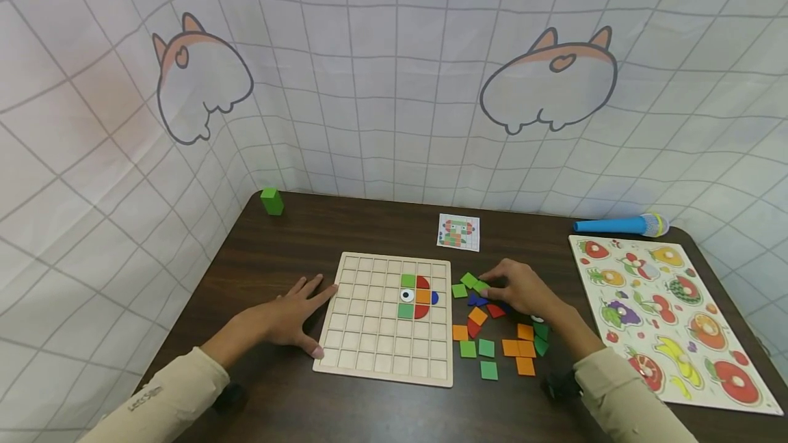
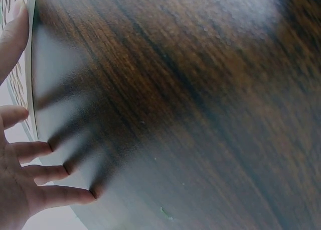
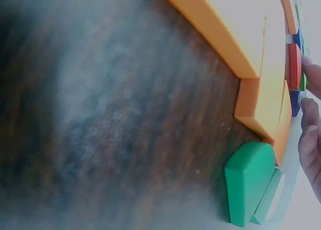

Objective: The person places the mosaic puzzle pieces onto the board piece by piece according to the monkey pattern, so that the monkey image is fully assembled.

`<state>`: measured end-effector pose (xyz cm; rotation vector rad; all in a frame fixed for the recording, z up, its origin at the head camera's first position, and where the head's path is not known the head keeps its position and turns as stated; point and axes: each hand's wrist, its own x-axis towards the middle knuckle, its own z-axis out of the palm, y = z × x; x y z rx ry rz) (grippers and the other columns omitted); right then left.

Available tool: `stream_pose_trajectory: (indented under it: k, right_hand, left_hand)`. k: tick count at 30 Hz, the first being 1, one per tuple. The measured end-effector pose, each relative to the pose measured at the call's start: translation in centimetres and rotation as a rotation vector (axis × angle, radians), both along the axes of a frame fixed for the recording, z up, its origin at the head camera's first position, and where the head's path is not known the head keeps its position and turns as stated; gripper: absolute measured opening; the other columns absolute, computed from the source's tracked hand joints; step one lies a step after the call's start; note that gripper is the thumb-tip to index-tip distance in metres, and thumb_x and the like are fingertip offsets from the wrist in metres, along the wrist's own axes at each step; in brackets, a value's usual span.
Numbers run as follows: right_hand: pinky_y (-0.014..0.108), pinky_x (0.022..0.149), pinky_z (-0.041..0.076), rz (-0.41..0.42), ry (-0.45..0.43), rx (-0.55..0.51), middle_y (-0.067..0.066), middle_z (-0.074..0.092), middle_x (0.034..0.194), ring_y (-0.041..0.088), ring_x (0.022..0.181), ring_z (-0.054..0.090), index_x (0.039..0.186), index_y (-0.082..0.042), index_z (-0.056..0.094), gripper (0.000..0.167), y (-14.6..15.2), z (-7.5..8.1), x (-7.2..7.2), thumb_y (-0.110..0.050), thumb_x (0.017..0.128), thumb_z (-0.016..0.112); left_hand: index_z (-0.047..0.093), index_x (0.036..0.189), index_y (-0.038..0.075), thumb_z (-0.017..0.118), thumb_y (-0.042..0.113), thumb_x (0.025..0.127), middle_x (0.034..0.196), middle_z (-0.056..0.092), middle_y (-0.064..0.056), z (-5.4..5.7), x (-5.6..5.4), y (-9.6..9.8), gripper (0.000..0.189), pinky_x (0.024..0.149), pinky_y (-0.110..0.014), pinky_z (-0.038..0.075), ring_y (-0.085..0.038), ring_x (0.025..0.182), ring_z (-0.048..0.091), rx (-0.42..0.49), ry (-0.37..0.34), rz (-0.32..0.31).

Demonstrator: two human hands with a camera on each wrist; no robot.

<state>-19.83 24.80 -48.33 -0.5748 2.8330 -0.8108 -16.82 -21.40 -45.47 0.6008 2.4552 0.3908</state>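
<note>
A pale wooden grid board (image 1: 369, 325) lies on the dark table, with green, orange and red tiles, an eye tile (image 1: 407, 296) and a blue half-round set in its right part. My left hand (image 1: 288, 316) is spread at its left side, thumb on the lower corner and index fingertip on the edge. The other left fingertips (image 2: 93, 194) touch the tabletop. Right of the board, my right hand (image 1: 520, 287) pinches a light green square tile (image 1: 480, 286) between thumb and fingers. Two more light green tiles lie beside it, with blue and red pieces just below.
Loose orange tiles (image 1: 518, 347), darker green pieces (image 1: 541, 338) and several squares lie nearer me. A picture card (image 1: 458, 232) lies behind the board. At the right are a fruit puzzle board (image 1: 671, 320) and a blue toy microphone (image 1: 622, 225); a green block (image 1: 272, 202) stands far left.
</note>
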Motion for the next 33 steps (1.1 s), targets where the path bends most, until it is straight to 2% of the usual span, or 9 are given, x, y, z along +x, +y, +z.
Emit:
stream_pose_trajectory:
  k: [4, 7, 9, 13, 17, 21, 25, 28, 33]
  right_hand:
    - [0.051, 0.092, 0.052, 0.006, -0.008, -0.006, 0.009, 0.068, 0.108, 0.028, 0.102, 0.064, 0.114, -0.007, 0.073, 0.025, -0.1, 0.1, 0.0, -0.022, 0.093, 0.074]
    - [0.041, 0.082, 0.053, 0.004, -0.039, -0.029, 0.006, 0.067, 0.103, 0.021, 0.09, 0.061, 0.113, -0.008, 0.069, 0.023, -0.2, 0.2, -0.1, -0.02, 0.093, 0.073]
    - [0.034, 0.074, 0.049, 0.01, -0.062, -0.053, 0.004, 0.065, 0.099, 0.016, 0.081, 0.056, 0.113, -0.008, 0.067, 0.022, -0.2, 0.2, -0.1, -0.018, 0.094, 0.072]
    - [0.027, 0.064, 0.045, 0.019, -0.103, -0.094, 0.003, 0.062, 0.093, 0.013, 0.067, 0.052, 0.115, -0.007, 0.063, 0.021, -0.2, 0.3, -0.1, -0.015, 0.096, 0.068]
    - [0.027, 0.059, 0.048, 0.016, -0.121, -0.117, 0.003, 0.061, 0.087, 0.012, 0.059, 0.055, 0.121, -0.006, 0.063, 0.024, -0.2, 0.4, -0.2, -0.013, 0.098, 0.065]
    - [0.027, 0.059, 0.049, 0.01, -0.113, -0.126, 0.001, 0.063, 0.084, 0.011, 0.057, 0.055, 0.123, -0.007, 0.066, 0.025, -0.7, 0.6, -0.4, -0.015, 0.099, 0.063]
    - [0.027, 0.061, 0.05, 0.032, -0.106, -0.155, 0.001, 0.066, 0.085, 0.011, 0.058, 0.056, 0.125, -0.006, 0.067, 0.027, -1.4, 1.1, -0.6, -0.015, 0.1, 0.061]
    - [0.028, 0.06, 0.051, 0.063, -0.115, -0.197, 0.006, 0.067, 0.084, 0.013, 0.056, 0.056, 0.125, -0.005, 0.068, 0.028, -2.2, 1.4, -0.8, -0.013, 0.099, 0.06]
    - [0.027, 0.056, 0.049, 0.098, -0.155, -0.258, 0.009, 0.065, 0.082, 0.015, 0.057, 0.055, 0.122, -0.003, 0.068, 0.028, -3.8, 1.7, -1.2, -0.017, 0.099, 0.064]
  left_hand:
    - [0.013, 0.163, 0.02, 0.082, 0.059, 0.072, 0.168, 0.0, -0.021, 0.0, 0.0, 0.0, 0.121, 0.106, -0.081, 0.017, -0.052, 0.152, -0.001, -0.001, -0.003, 0.001]
    - [0.013, 0.163, 0.02, 0.082, 0.06, 0.072, 0.168, 0.0, -0.021, 0.0, -0.1, 0.0, 0.121, 0.106, -0.08, 0.018, -0.052, 0.152, -0.001, -0.005, -0.003, 0.0]
    - [0.013, 0.163, 0.02, 0.082, 0.059, 0.072, 0.168, 0.0, -0.021, 0.0, -0.1, -0.1, 0.121, 0.107, -0.08, 0.018, -0.052, 0.152, 0.0, -0.007, -0.002, 0.0]
    - [0.013, 0.163, 0.02, 0.082, 0.059, 0.072, 0.168, 0.0, -0.022, 0.0, -0.1, -0.1, 0.121, 0.107, -0.08, 0.018, -0.052, 0.152, 0.0, -0.006, -0.003, 0.001]
    - [0.013, 0.163, 0.019, 0.082, 0.059, 0.072, 0.168, 0.0, -0.022, 0.1, -0.1, -0.1, 0.121, 0.107, -0.08, 0.017, -0.052, 0.152, 0.0, -0.002, -0.004, -0.001]
    - [0.013, 0.163, 0.019, 0.082, 0.058, 0.072, 0.168, 0.0, -0.022, 0.1, 0.0, -0.1, 0.12, 0.107, -0.08, 0.017, -0.052, 0.152, 0.0, 0.0, -0.002, -0.001]
    - [0.014, 0.163, 0.019, 0.082, 0.058, 0.073, 0.168, 0.0, -0.022, 0.1, 0.0, -0.2, 0.12, 0.107, -0.08, 0.017, -0.052, 0.152, 0.0, 0.004, 0.0, 0.0]
    - [0.014, 0.163, 0.019, 0.082, 0.058, 0.073, 0.168, 0.0, -0.022, 0.1, 0.0, -0.2, 0.12, 0.107, -0.08, 0.017, -0.052, 0.152, 0.0, 0.007, 0.002, 0.0]
    - [0.013, 0.163, 0.02, 0.081, 0.059, 0.072, 0.168, 0.0, -0.022, -0.1, 0.0, -0.3, 0.12, 0.107, -0.08, 0.017, -0.052, 0.152, 0.0, 0.008, 0.003, -0.001]
